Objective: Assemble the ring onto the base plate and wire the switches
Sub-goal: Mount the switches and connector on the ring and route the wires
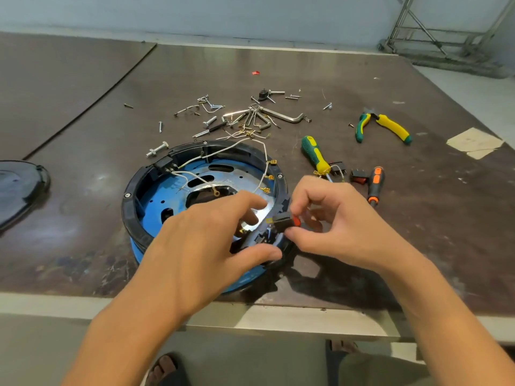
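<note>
Black plastic ring [133,192] sat on the round blue metal base plate [158,196], its near rim gripped by the left hand [200,240]. The right hand [340,218] pinched a small black red-buttoned switch [282,220] beside those fingers.

We pinch switch [282,221] in right hand [334,218], just over ring [131,210] rim. Left hand [206,235] grips ring beside it, thumb outside, fingers inside above blue base plate [158,196]. White wires [237,144] beyond left hand; green-yellow screwdriver [315,154] beyond right hand on table [446,218].

close head view, downward on table [83,218]
</note>
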`<state>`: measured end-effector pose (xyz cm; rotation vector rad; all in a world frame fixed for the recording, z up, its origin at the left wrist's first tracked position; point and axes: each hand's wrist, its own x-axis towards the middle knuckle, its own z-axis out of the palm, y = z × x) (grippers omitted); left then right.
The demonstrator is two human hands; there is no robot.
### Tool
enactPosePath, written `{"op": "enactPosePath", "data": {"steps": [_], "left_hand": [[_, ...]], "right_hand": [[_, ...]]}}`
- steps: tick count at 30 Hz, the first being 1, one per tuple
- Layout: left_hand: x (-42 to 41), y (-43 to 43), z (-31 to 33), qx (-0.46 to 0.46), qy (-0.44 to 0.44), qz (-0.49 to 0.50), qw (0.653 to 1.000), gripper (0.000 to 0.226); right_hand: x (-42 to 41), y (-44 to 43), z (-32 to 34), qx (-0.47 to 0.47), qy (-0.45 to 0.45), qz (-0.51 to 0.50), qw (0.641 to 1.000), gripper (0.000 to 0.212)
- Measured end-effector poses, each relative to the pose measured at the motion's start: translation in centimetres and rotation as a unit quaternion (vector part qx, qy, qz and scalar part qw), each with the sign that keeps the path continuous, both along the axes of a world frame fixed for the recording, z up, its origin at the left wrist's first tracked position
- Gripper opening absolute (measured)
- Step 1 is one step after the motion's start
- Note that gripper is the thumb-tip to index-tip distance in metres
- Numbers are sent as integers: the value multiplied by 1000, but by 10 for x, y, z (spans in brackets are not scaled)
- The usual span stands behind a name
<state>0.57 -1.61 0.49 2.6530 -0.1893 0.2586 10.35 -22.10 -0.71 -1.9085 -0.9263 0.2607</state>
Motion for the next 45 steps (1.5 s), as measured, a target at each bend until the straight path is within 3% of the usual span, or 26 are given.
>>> {"op": "enactPosePath", "data": {"steps": [5,13,37,45], "left_hand": [[2,-2,0,101,22,5,995,57],[2,-5,0,86,29,10,996,54],[2,-6,-5,75,21,21,997,69],[1,-6,-4,76,12,21,997,65]], "right_hand": [[-4,-5,-11,-69,-14,-9,998,14],[-2,-4,-8,-79,-17,15,997,16],[-10,12,-7,-140,-158,-7,977,31],[-3,3,-5,-118,-65,10,991,19]]}}
